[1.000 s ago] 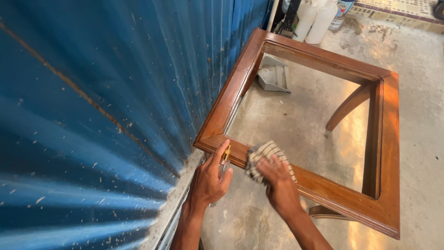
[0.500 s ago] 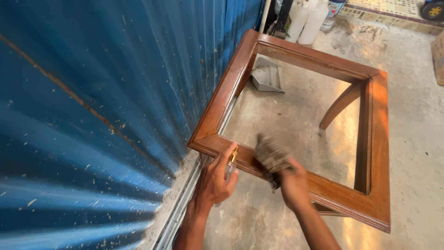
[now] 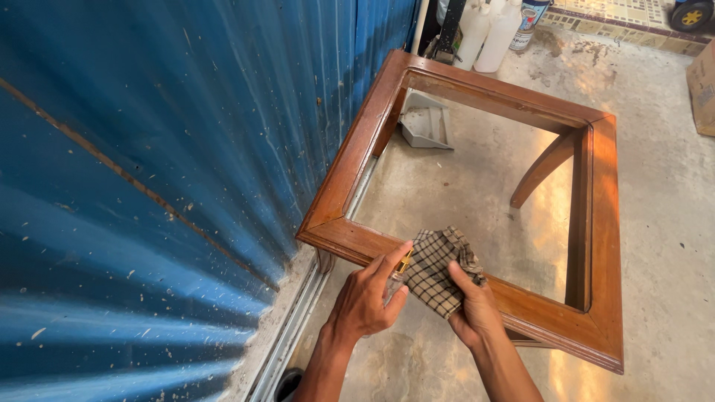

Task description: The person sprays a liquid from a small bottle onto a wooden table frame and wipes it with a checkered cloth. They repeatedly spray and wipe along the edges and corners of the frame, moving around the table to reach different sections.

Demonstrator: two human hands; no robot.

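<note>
My left hand (image 3: pixel 367 300) grips a small clear spray bottle with a gold nozzle (image 3: pixel 401 269), its tip close to a checked cloth (image 3: pixel 436 269). That cloth is bunched in my right hand (image 3: pixel 474 313), lifted just above the near rail of a square brown wooden table frame (image 3: pixel 350 167). The frame has no top panel and the concrete floor shows through it. Both hands hover over the frame's near left corner.
A blue corrugated metal wall (image 3: pixel 164 149) runs along the left, right against the frame. A grey dustpan (image 3: pixel 426 123) lies on the floor under the frame. White bottles (image 3: pixel 488 26) stand at the far end and a cardboard box (image 3: pixel 702 85) sits at the right edge.
My right hand has stopped rubbing the rail and has lifted the cloth toward the spray bottle. My left hand moved slightly right, bringing the nozzle up to the cloth.
</note>
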